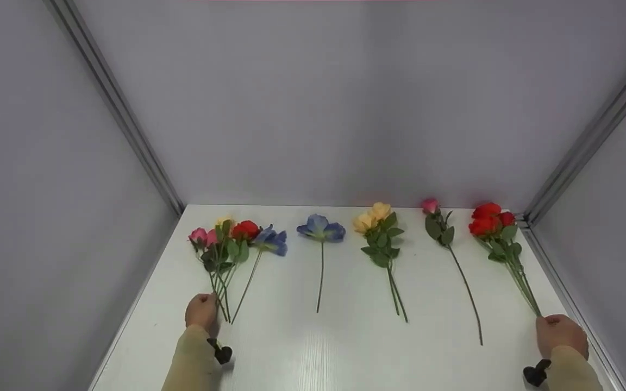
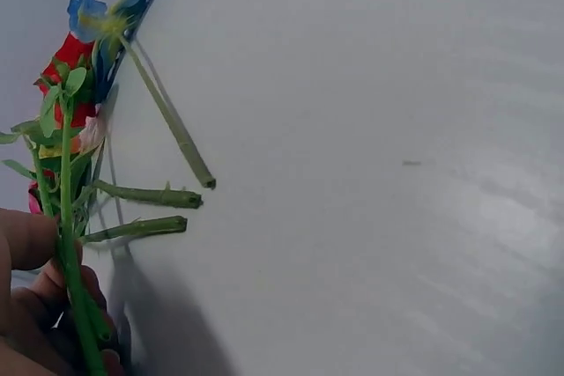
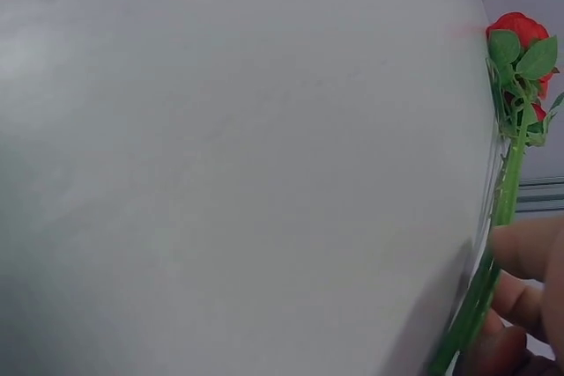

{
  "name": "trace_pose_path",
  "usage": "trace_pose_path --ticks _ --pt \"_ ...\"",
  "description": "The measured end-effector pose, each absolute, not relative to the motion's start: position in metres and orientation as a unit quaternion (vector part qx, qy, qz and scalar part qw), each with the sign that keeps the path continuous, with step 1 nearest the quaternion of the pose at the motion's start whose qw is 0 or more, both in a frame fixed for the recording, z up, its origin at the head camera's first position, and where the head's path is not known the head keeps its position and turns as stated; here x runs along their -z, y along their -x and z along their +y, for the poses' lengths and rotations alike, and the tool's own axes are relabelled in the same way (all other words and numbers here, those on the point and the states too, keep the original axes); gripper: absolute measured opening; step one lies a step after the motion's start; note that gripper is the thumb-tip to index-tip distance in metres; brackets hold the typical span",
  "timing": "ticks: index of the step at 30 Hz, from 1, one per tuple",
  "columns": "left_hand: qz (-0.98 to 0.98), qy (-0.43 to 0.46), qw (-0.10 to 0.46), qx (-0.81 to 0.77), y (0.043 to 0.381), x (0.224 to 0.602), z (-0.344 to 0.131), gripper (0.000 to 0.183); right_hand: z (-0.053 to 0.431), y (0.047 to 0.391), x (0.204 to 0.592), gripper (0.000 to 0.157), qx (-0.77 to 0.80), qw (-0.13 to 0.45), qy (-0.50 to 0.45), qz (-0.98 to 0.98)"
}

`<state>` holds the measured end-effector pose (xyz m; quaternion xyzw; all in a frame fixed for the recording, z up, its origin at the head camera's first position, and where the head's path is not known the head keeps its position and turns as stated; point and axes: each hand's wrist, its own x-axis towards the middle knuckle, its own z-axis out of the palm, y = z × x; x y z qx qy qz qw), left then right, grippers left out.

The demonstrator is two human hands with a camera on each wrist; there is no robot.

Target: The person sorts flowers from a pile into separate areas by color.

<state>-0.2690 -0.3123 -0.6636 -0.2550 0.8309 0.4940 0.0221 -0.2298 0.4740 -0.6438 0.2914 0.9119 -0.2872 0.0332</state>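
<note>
At the left of the table lies a mixed bunch with a red rose (image 1: 245, 230), pink roses (image 1: 199, 235), a yellow bloom and a blue flower (image 1: 272, 241). My left hand (image 1: 201, 311) pinches green flower stems (image 2: 69, 182) there; which blooms top them I cannot tell. Other stem ends, including the blue flower's stem (image 2: 167, 112), lie on the table outside my grip. At the far right my right hand (image 1: 562, 335) grips the lower stems of several red roses (image 1: 487, 220). Their leafy stems (image 3: 509, 182) run up from my fingers, with the blooms toward the back.
Between the hands, a blue flower (image 1: 319, 228), yellow roses (image 1: 374, 217) and a single pink rose (image 1: 430, 206) lie in a row on the white table (image 1: 345, 347). Grey panels stand at the back and sides. A metal rail (image 1: 574, 301) borders the right edge.
</note>
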Motion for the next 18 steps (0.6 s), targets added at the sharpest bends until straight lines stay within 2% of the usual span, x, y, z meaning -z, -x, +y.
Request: trace_pose_path --ticks 8,18 --pt "0.879 0.201 0.056 -0.429 0.275 0.653 -0.329 0.039 0.471 0.23 0.639 0.054 0.294 -0.034 -0.315 0.902" --pt "0.893 0.168 -0.034 -0.417 0.282 0.638 -0.33 0.026 0.468 0.23 0.637 0.041 0.293 -0.104 -0.312 0.898"
